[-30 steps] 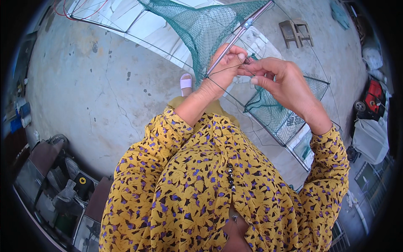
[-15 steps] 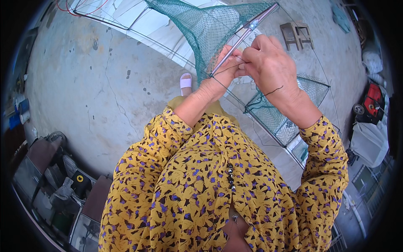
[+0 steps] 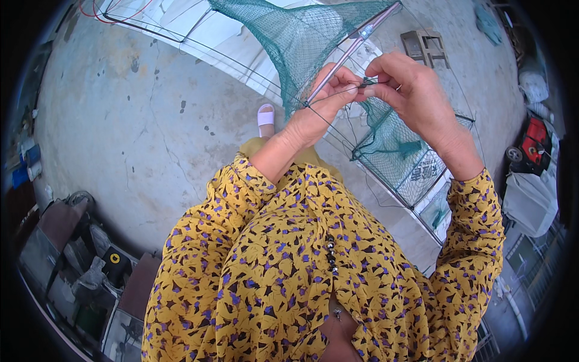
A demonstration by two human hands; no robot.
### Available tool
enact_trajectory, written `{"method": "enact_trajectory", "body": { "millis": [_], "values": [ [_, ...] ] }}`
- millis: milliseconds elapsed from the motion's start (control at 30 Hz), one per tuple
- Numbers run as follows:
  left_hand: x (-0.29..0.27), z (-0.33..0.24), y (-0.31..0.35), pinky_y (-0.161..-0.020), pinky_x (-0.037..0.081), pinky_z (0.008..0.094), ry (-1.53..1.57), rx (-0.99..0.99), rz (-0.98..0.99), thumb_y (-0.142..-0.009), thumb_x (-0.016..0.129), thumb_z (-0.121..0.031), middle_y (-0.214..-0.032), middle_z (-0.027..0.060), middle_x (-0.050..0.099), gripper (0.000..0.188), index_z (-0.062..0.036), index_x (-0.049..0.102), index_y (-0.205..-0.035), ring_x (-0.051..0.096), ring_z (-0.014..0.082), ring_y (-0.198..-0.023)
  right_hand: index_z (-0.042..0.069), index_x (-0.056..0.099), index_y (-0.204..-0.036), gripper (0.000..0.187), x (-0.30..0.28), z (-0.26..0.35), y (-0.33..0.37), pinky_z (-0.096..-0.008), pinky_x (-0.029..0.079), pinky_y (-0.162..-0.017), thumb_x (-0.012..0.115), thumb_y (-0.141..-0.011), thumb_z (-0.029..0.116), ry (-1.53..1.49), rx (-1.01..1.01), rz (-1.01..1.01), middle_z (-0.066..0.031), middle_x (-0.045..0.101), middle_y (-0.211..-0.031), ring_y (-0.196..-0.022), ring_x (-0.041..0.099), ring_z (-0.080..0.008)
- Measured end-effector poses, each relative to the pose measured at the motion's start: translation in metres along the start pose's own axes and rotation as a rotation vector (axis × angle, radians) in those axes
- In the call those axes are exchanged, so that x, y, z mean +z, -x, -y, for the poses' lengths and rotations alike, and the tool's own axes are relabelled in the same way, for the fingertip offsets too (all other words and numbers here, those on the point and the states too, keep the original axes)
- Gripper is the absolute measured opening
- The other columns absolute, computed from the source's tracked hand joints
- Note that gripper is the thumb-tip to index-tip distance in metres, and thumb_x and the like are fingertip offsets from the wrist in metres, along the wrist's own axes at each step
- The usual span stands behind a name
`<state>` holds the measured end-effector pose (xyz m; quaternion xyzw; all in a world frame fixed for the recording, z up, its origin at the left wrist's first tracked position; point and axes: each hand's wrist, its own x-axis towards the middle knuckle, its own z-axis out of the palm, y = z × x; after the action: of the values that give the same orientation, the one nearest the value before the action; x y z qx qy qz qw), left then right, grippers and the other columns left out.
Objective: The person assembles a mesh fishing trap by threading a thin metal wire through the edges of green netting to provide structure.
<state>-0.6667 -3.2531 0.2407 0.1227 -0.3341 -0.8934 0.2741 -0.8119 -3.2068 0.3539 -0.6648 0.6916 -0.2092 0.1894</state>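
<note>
Thin dark cord [image 3: 366, 83] is bunched up between my two hands at the upper middle. My left hand [image 3: 322, 102] pinches it with thumb and fingers, and a silvery metal rod [image 3: 341, 61] slants up and away across that hand. From the right, my right hand [image 3: 417, 96] has the cord between thumb and fingertips. Green netting [image 3: 301, 36] stretches beyond my left hand and up along the rod. A second green net panel [image 3: 392, 163] on a dark frame hangs below my right hand. My fingers partly hide the cord.
A small wooden stool [image 3: 425, 48] stands on the concrete floor [image 3: 163, 120] at the upper right. White sheeting [image 3: 226, 42] lies under the net frame. A seated vehicle [image 3: 90, 265] is at the lower left; a red machine [image 3: 534, 145] is at the right edge.
My right hand has moved right and turned, so the bunched cord now shows between the fingertips. Green netting has risen below that hand. My left hand has barely shifted.
</note>
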Motion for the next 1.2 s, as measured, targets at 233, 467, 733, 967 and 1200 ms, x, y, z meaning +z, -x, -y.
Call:
{"method": "enact_trajectory", "body": {
  "millis": [233,467,733,967,1200],
  "values": [
    [0.008,-0.007,-0.005,-0.079,0.046,0.0291,-0.442,0.017,-0.068,-0.088,0.051,-0.016,-0.093,0.0081,0.053,0.016,-0.0022,0.046,-0.093,0.056,0.0164,-0.087,0.001,0.055,-0.073,0.015,-0.041,0.016,0.001,-0.0264,0.037,-0.047,0.068,-0.071,0.010,-0.080,0.281,0.159,-0.0061,0.049,-0.054,-0.049,0.045,-0.0120],
    [0.008,-0.006,-0.005,-0.077,0.046,0.0275,-0.294,0.046,-0.072,-0.089,0.048,-0.014,-0.088,0.0081,0.055,0.015,-0.0013,0.046,-0.097,0.057,0.0153,-0.084,0.001,0.054,-0.074,0.015,-0.062,0.024,0.015,-0.0238,0.036,-0.047,0.067,-0.073,0.008,-0.007,0.255,0.066,-0.0035,0.050,-0.057,-0.050,0.043,-0.0101],
    [0.002,-0.005,-0.001,-0.077,0.047,0.0277,-0.291,0.050,-0.116,-0.089,0.043,-0.005,-0.090,0.0095,0.056,0.015,0.0000,0.045,-0.103,0.058,0.0158,-0.082,0.001,0.053,-0.078,0.015,-0.094,0.008,0.027,-0.0212,0.038,-0.054,0.065,-0.075,0.008,0.166,0.212,0.021,-0.0006,0.050,-0.066,-0.058,0.044,-0.0069],
    [0.004,-0.001,0.001,-0.071,0.048,0.0254,-0.280,0.074,-0.107,-0.086,0.051,-0.007,-0.089,0.0100,0.055,0.012,-0.0012,0.045,-0.094,0.057,0.0145,-0.079,0.005,0.056,-0.076,0.020,-0.120,-0.010,0.037,-0.0187,0.039,-0.058,0.068,-0.075,0.021,0.428,0.248,-0.144,0.0003,0.056,-0.072,-0.065,0.048,-0.0069],
    [0.012,-0.001,-0.001,-0.052,0.041,0.0195,-0.906,0.004,-0.242,-0.080,0.062,-0.017,-0.071,0.0020,0.053,0.020,-0.0032,0.049,-0.085,0.049,0.0064,-0.060,0.008,0.052,-0.074,0.018,-0.096,0.010,0.009,-0.0169,0.041,-0.049,0.060,-0.082,0.022,-0.485,0.348,-0.109,-0.0072,0.060,-0.093,-0.064,0.053,-0.0053]
  ]
}}
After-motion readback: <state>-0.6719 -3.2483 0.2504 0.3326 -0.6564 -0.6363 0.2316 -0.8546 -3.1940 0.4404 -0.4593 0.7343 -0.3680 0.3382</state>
